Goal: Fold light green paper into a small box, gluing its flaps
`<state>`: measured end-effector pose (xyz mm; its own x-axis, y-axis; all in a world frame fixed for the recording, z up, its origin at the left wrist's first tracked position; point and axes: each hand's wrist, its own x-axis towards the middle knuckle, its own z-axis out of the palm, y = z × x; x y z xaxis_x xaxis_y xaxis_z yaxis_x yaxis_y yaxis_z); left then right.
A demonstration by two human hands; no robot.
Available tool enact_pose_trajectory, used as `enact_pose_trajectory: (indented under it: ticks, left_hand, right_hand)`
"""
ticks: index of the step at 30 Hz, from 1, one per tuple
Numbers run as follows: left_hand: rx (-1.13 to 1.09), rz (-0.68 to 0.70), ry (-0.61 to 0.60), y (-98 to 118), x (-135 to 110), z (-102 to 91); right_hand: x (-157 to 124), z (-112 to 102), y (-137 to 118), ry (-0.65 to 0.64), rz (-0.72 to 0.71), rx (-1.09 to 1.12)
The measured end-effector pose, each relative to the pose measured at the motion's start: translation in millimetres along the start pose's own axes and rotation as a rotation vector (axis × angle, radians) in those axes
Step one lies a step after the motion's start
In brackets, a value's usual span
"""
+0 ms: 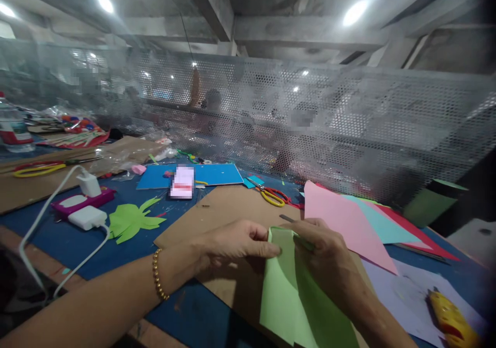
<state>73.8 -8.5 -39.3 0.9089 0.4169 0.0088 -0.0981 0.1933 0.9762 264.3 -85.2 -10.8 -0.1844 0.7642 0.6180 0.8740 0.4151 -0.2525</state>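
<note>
A folded sheet of light green paper [289, 291] lies on a brown cardboard sheet [217, 208] in front of me. My left hand [236, 242], with a gold bead bracelet on the wrist, pinches the paper's top left corner. My right hand [325, 250] lies over the paper's upper right edge with its fingers closed on the fold. Both hands meet at the top of the paper.
Pink, teal and red paper sheets [349, 224] fan out to the right. Scissors with red and yellow handles [273, 195] lie behind the cardboard. A green paper cut-out [132, 221], white chargers [88, 216], a phone [182, 182], blue sheet [217, 174] and yellow glue gun [451, 319] surround them. A perforated metal screen [310, 125] stands behind.
</note>
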Motion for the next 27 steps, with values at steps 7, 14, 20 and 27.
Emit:
enact_pose_trajectory:
  ticks: [7, 14, 20, 27]
  left_hand:
    - [-0.116, 0.029, -0.017, -2, 2, 3.0]
    - [0.142, 0.196, 0.143, 5, 3, -1.6]
    - [0.372, 0.434, 0.39, 13, 2, 2.3]
    - [0.383, 0.453, 0.41, 14, -1, 7.9]
  right_hand:
    - [4, -7, -10, -0.074, 0.134, 0.238]
    - [4, -7, -6, -0.028, 0.16, 0.157]
    - [5, -3, -12, -0.066, 0.196, 0.21]
    - [5, 0, -14, -0.117, 0.356, 0.494]
